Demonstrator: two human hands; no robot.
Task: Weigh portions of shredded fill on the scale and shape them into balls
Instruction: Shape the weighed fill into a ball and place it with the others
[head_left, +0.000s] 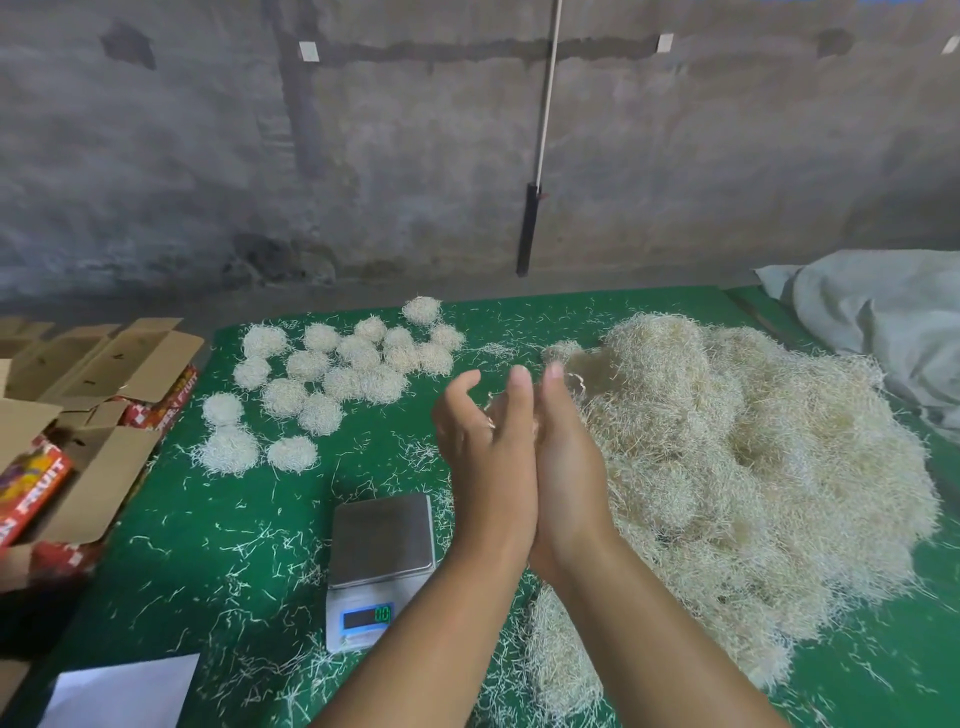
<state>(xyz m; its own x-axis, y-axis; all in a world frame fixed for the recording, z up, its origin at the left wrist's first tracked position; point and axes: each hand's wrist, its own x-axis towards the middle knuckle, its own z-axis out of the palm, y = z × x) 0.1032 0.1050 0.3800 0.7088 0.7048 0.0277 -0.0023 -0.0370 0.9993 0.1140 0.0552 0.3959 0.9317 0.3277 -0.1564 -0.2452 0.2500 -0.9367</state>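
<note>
Above the green table, my left hand (483, 467) and my right hand (566, 457) meet palm to palm. A small portion of shredded fill (493, 413) shows between them. The left hand's thumb and fingers curve around it, and the right hand presses against it with straight fingers. The scale (382, 535) sits just left of my wrists, its steel plate bare and its green display lit. A big pile of loose pale fill (753, 441) lies to the right. Several finished fill balls (343, 364) are grouped at the far left of the table.
Open cardboard boxes (104, 364) and red printed packages (31, 488) stand off the table's left edge. A white sheet (119, 691) lies at the near left corner. Grey cloth (883, 312) is bunched at the far right. A black rod (530, 228) hangs by the wall. Stray strands litter the green table (208, 545).
</note>
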